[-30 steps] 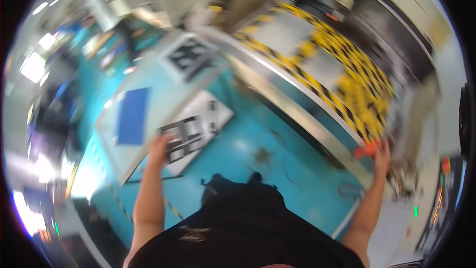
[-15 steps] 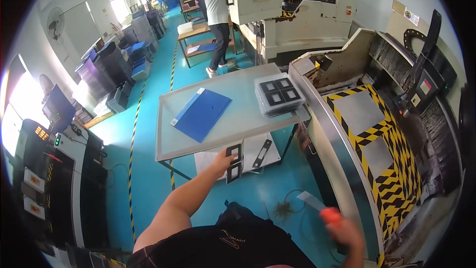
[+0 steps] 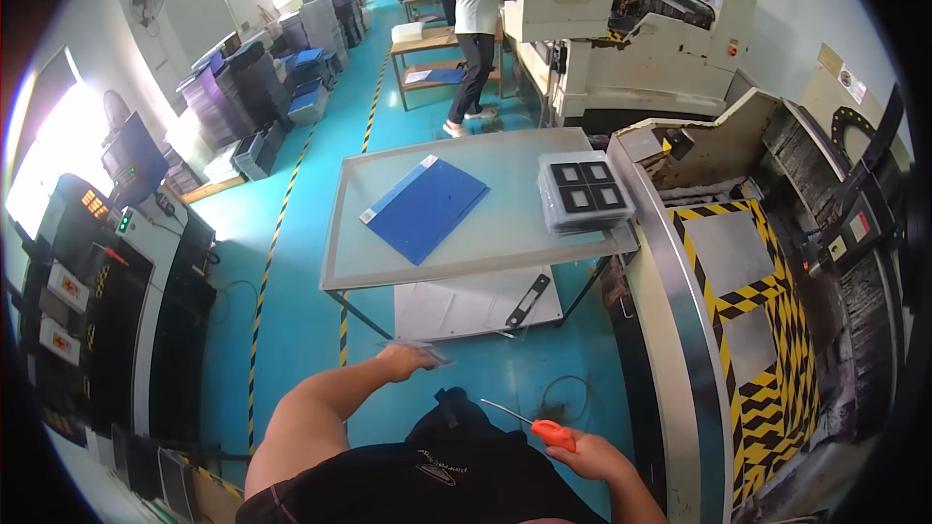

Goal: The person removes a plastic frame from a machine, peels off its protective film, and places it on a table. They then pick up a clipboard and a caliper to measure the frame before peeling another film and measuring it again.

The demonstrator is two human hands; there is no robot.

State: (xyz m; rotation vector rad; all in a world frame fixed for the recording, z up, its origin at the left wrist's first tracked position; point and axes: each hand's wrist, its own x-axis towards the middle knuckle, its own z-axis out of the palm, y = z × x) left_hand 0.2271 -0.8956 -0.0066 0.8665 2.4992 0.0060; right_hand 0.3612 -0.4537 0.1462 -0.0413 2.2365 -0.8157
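At far left, a dark cabinet [image 3: 180,301], with two white labels [image 3: 68,286] on its front, orange-marked and too small to read. Next, a lane of blue-green floor [image 3: 291,330] between cabinet and table, edged with black-and-yellow tape [image 3: 268,291]. Then the left hand [image 3: 400,362], just below the table's near side — fingers closed on a thin clear-and-grey piece [image 3: 432,357], nearly edge-on, its face hidden. Behind, the frosted table [image 3: 485,243] with a raised rim, and on it a blue folder [image 3: 427,209], pale strip along one edge; beneath, a white board [image 3: 456,306] and black slotted bar [image 3: 529,301]. Pale lettering and an oval emblem on the black shirt [image 3: 505,471]. Further right, an orange-handled tool [image 3: 553,435] inside the closed right hand [image 3: 592,458], thin blade pointing up-left, well apart from the left hand, with floor between tool and machine ledge [image 3: 652,291]. At the table's right end, close to that ledge, stacked clear trays [image 3: 582,218] with black square frames. At far right, striped machine bed [image 3: 786,369], small control panel [image 3: 859,223] and round sticker [image 3: 851,86] — print illegible.
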